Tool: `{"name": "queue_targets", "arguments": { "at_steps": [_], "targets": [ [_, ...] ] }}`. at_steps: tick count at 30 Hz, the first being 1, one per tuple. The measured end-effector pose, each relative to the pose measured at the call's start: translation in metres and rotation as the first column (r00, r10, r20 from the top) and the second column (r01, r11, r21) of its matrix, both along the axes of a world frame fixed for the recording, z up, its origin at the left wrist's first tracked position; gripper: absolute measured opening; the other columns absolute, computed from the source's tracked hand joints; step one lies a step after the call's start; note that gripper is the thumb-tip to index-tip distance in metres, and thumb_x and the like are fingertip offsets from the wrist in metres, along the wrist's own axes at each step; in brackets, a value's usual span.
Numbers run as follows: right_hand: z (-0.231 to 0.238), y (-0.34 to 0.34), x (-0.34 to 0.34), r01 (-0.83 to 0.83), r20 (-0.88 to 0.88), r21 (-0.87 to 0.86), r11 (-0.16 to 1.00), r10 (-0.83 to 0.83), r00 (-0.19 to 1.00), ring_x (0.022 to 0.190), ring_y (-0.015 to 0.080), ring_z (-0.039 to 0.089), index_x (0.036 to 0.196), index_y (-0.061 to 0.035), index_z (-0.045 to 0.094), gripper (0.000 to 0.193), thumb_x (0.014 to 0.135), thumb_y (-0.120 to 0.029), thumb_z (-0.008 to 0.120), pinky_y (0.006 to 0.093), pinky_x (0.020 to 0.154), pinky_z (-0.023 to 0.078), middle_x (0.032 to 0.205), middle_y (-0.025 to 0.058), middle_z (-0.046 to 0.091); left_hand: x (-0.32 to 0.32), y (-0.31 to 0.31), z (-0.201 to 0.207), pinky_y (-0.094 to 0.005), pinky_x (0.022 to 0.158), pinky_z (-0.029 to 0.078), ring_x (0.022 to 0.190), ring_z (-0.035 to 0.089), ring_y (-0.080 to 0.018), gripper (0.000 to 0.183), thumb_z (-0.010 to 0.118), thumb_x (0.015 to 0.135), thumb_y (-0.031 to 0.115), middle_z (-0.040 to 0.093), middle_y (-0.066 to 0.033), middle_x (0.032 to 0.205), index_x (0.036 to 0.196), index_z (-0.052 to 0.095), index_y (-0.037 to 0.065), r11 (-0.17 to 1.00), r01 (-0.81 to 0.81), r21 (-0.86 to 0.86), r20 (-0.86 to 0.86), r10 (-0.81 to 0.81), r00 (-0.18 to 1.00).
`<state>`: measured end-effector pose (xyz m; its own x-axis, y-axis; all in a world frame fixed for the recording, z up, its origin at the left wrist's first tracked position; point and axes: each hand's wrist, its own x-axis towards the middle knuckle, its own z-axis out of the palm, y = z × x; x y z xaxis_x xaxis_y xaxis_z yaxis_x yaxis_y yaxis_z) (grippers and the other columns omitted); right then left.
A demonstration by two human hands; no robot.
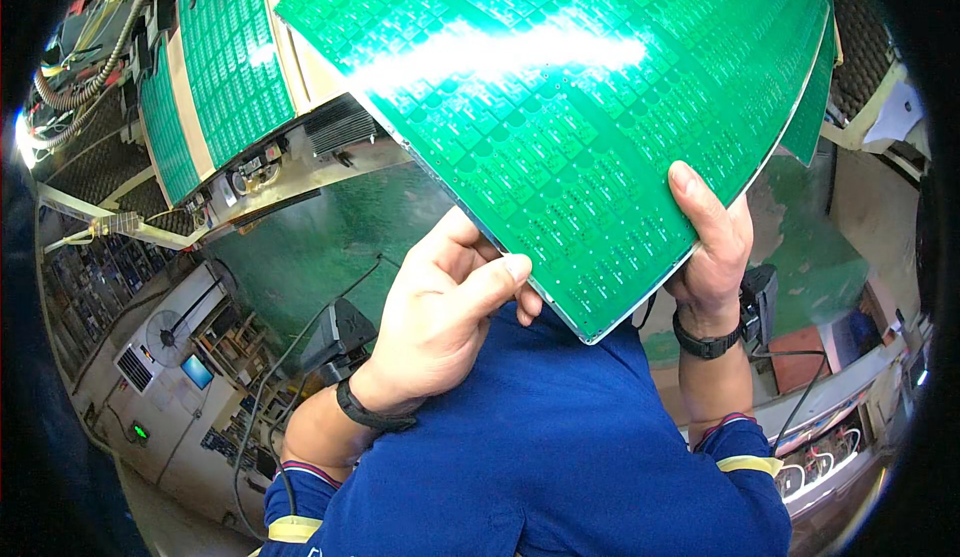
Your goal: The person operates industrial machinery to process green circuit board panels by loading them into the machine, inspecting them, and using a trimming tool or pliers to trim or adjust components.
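Observation:
A large green circuit board panel, covered in repeated rows of traces and pads, is held up in front of me with one corner pointing at my body. My left hand pinches its lower left edge, thumb on the top face and fingers curled beneath. On the lower right edge, my right hand grips the panel with the thumb laid over the face and the other fingers hidden underneath. A bright glare streak crosses the board's upper part. Part of another green panel shows behind its right edge.
More green circuit panels lie on a machine bed at the upper left, with tan strips between them. Cables and hoses crowd the far left corner. A fan stands at the left. The green floor shows below the machine.

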<state>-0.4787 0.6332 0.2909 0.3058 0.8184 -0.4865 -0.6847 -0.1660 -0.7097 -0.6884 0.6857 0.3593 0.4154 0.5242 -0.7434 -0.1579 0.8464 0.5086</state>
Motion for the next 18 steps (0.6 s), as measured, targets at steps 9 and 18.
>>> {"name": "queue_targets", "arguments": {
  "at_steps": [9,18],
  "targets": [
    [0.0035,0.0022,0.0026,-0.036,-0.027,0.006,0.999,0.036,0.999,0.097,0.0214,0.065,0.126,0.0046,0.052,0.036,0.092,-0.005,0.06,0.0339,0.087,0.052,0.113,0.0139,0.064,0.0032,0.0,0.0019,-0.0273,0.068,0.05,0.077,0.061,-0.0136,0.03,0.059,0.096,0.007,0.063,-0.0092,0.098,0.124,0.051,0.0,1.0,0.009,-0.004,-0.019,-0.009,1.0],
    [0.0038,0.0039,0.0044,-0.064,-0.038,0.017,0.998,0.065,0.997,0.097,0.0208,0.065,0.126,0.0042,0.052,0.036,0.092,-0.004,0.059,0.0329,0.086,0.053,0.113,0.0139,0.064,0.0039,0.0011,0.0014,-0.027,0.068,0.05,0.077,0.06,-0.0133,0.031,0.058,0.096,0.006,0.062,-0.0092,0.099,0.125,0.05,0.0,1.0,0.004,-0.005,-0.013,-0.005,1.0]
  ]
}}
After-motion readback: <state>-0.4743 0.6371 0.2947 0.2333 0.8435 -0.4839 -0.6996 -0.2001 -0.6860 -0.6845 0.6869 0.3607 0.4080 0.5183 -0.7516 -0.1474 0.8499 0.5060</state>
